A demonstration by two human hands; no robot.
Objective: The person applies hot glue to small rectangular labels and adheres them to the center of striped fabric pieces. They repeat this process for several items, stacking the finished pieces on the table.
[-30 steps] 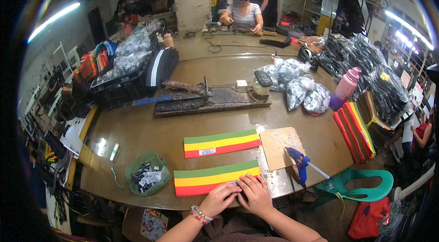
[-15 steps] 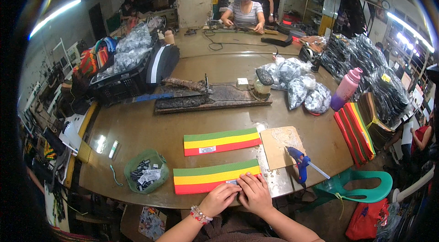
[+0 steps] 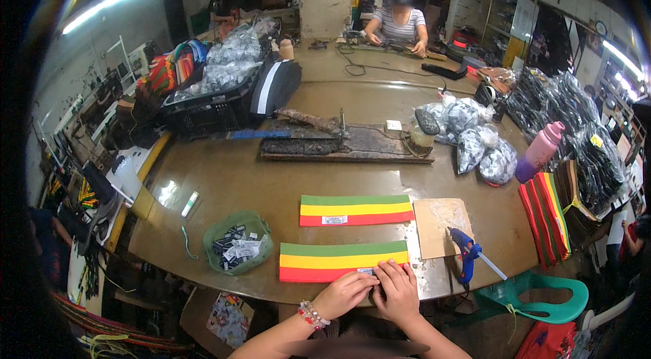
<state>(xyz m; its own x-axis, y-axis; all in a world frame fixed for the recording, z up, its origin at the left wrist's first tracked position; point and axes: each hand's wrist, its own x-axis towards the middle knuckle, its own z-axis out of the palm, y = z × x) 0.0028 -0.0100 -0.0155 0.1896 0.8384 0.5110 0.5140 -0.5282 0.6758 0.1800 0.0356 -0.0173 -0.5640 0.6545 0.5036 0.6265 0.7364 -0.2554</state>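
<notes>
A green, yellow and red striped fabric strip (image 3: 325,260) lies flat near the table's front edge. My left hand (image 3: 346,293) has its fingers pressed together at the red band, by a small white label (image 3: 366,270). Beside it, my right hand (image 3: 397,289) lays bent fingers over the strip's right part; both hands grip its front edge, and the thumbs are mostly hidden. Farther back lies a second striped strip (image 3: 356,201) with a white label (image 3: 334,220) on its red band. A blue glue gun (image 3: 466,256) rests on its side to the right, partly over a cardboard piece (image 3: 434,240).
A green basket (image 3: 252,266) of small labels stands left, near a capped tube (image 3: 190,203). Behind are a dark wooden board (image 3: 366,148), bagged goods (image 3: 498,161) and a pink-purple bottle (image 3: 540,150). Stacked striped strips (image 3: 546,220) lie right, above a green chair (image 3: 542,298). A co-worker (image 3: 400,23) sits opposite.
The whole view has shifted, so the table appears farther right. My hands keep nearly the same place on the strip. The standing person at the back now appears behind the seated co-worker.
</notes>
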